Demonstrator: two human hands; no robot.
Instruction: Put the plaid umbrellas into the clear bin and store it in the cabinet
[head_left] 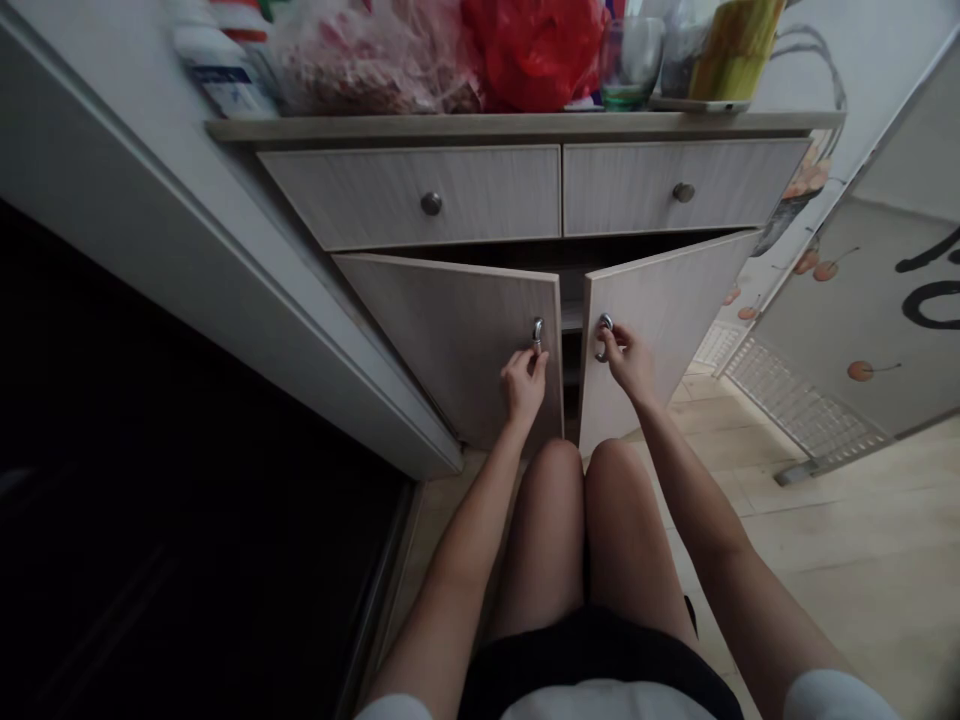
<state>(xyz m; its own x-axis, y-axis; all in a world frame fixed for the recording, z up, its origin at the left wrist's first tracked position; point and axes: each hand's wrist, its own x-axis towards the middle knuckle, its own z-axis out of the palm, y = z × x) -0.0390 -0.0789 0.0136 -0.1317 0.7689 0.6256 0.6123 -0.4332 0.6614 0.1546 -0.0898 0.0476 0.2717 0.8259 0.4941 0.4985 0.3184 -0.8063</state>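
Observation:
Two pale wood-grain cabinet doors stand partly open below the drawers, the left door (450, 345) and the right door (645, 345). My left hand (523, 388) is shut on the metal ring handle (538, 335) of the left door. My right hand (628, 362) grips the matching ring handle (604, 336) of the right door. A narrow gap between the doors shows a dim shelf inside, and most of the cabinet interior is hidden. My knees are just below the door edges.
Two drawers with round metal knobs (431, 203) sit above the doors. The countertop (510, 126) holds a drinking glass (630, 62), a red plastic bag (532, 55) and other packages. A white door frame (225, 270) rises at the left; a printed panel (847, 310) stands at the right.

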